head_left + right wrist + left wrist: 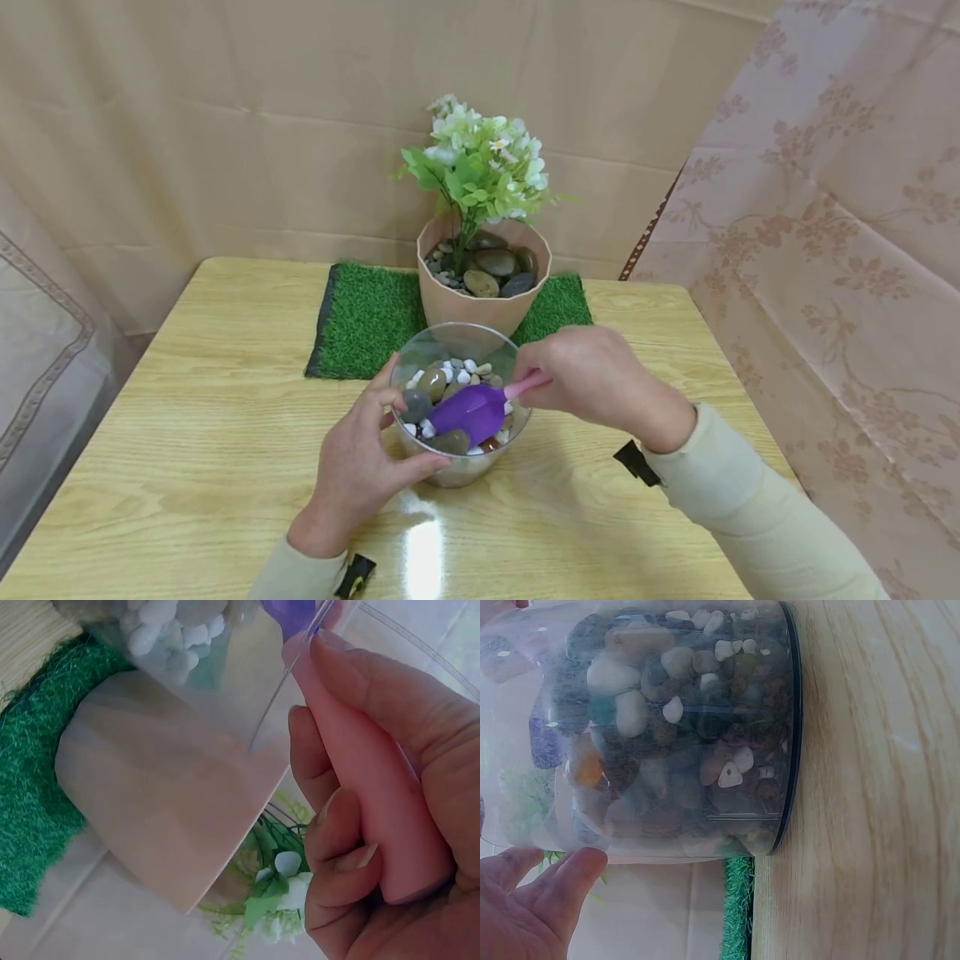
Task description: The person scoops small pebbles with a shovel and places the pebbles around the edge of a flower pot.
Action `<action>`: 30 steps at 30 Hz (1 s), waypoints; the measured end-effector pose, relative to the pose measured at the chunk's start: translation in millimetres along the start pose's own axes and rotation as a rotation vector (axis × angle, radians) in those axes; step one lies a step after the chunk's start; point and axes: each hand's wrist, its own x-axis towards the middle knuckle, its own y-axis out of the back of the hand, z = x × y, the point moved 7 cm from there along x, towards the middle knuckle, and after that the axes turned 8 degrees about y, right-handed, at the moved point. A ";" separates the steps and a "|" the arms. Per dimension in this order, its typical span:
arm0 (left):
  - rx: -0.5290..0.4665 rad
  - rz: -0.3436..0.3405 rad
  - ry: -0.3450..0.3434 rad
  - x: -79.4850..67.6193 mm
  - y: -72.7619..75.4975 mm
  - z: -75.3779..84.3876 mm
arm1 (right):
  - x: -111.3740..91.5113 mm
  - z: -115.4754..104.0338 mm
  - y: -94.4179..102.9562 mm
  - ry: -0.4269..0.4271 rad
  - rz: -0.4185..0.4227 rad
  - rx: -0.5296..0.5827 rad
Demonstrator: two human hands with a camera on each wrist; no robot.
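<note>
A clear plastic container (463,477) of mixed pebbles (630,712) stands on the table in front of a potted plant. My left hand (358,454) grips it from the left, thumb along the near rim and fingers on the left side. In the left wrist view that hand (536,904) shows against the container's wall. With my right hand (588,375) I hold a small toy shovel by its pink handle (367,780); fingers curl round it. The shovel's purple blade (472,412) lies tilted inside the container among white, grey and brown stones.
Behind the container, a pinkish flowerpot (480,308) with large stones and artificial white-green flowers (487,158) stands on a green turf mat (367,325). A wooden table (202,417) carries everything. Beige curtain (300,167) hangs behind, patterned cloth (840,250) at the right.
</note>
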 end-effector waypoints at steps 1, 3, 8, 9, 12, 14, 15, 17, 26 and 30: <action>-0.002 -0.001 0.003 0.2 0.0 -0.1 | 0.5 -1.1 -0.5 0.006 -0.002 0.004; -0.008 -0.004 0.008 0.4 0.0 -0.2 | 1.4 -3.1 -1.2 0.015 -0.003 0.005; -0.009 -0.007 0.014 0.3 -0.1 -0.1 | 2.0 -4.8 -2.1 0.008 -0.004 -0.012; -0.007 -0.007 0.014 0.2 0.0 0.0 | 2.0 -4.7 -2.5 0.007 -0.004 -0.016; -0.008 -0.005 0.014 0.1 0.2 0.0 | 2.4 -5.4 -4.7 0.023 -0.002 -0.015; -0.011 -0.004 0.013 0.0 0.4 0.1 | 2.6 -5.8 -5.8 0.035 0.004 -0.013; -0.012 -0.003 0.013 0.1 0.5 0.2 | 2.6 -6.1 -6.1 0.041 0.007 -0.013; -0.011 -0.001 0.009 0.0 0.7 0.6 | 2.6 -6.3 -6.2 0.048 0.014 -0.009; -0.011 0.009 -0.009 -0.4 1.1 1.4 | 3.7 -3.6 -11.3 0.035 -0.022 0.081; -0.008 0.014 -0.016 -0.5 1.1 1.7 | 5.5 -3.2 -15.6 0.047 -0.028 0.134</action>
